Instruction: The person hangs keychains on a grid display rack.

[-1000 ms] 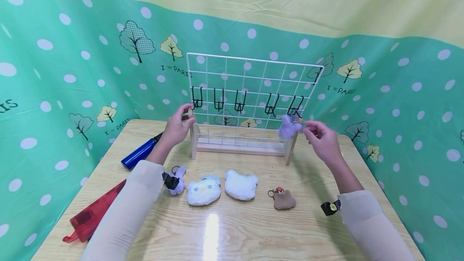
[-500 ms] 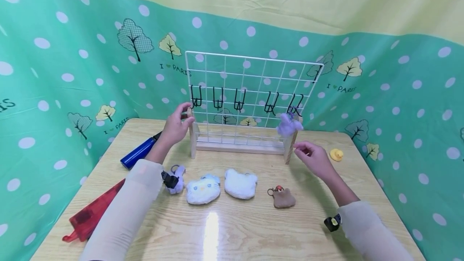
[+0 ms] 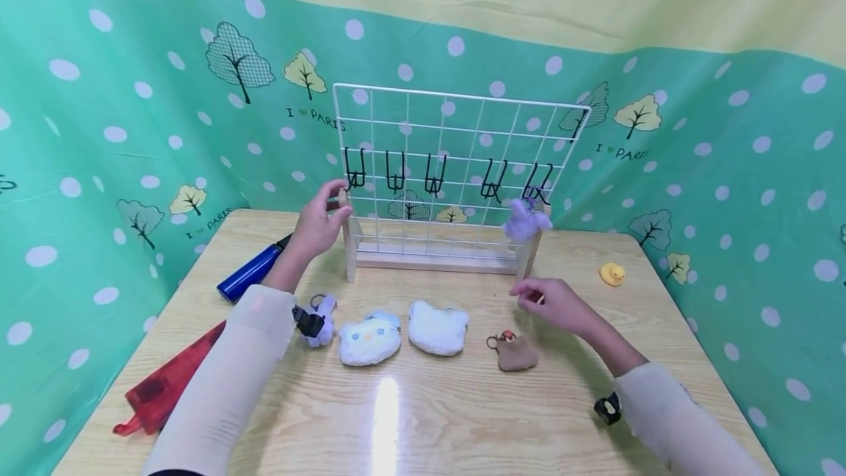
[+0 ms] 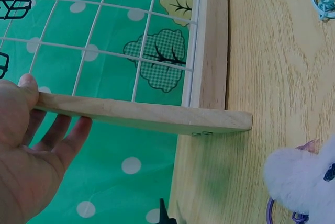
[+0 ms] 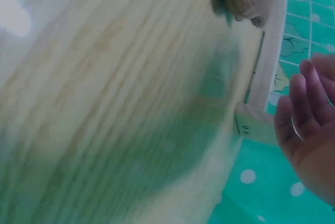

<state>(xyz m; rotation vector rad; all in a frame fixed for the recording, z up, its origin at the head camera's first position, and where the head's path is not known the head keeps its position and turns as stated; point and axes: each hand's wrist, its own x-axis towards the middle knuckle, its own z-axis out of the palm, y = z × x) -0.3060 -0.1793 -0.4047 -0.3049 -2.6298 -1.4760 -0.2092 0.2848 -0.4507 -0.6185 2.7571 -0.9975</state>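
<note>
My left hand [image 3: 320,222] grips the left wooden upright [image 4: 141,113] of a white wire grid rack [image 3: 456,138], thumb on one side and fingers on the other. From the rack's rightmost black hook [image 3: 537,184] hangs a purple plush keychain [image 3: 525,222]. My right hand [image 3: 550,303], fingers loosely bent and holding nothing, is over the table in front of the rack's right foot. Just below it lies a brown plush keychain [image 3: 517,352] with a ring. Two white plush pouches [image 3: 370,339] and a lilac plush keychain [image 3: 322,322] lie to its left.
A blue cylindrical bottle [image 3: 251,274] and a red translucent object [image 3: 165,384] lie on the left side of the table, partly behind my left arm. A yellow toy duck [image 3: 612,274] sits at the right. Patterned green cloth [image 3: 423,57] surrounds the table.
My right hand has left the hanging purple plush keychain and come down and toward me, close to the brown keychain. The yellow duck has come into view. My left hand stays on the upright.
</note>
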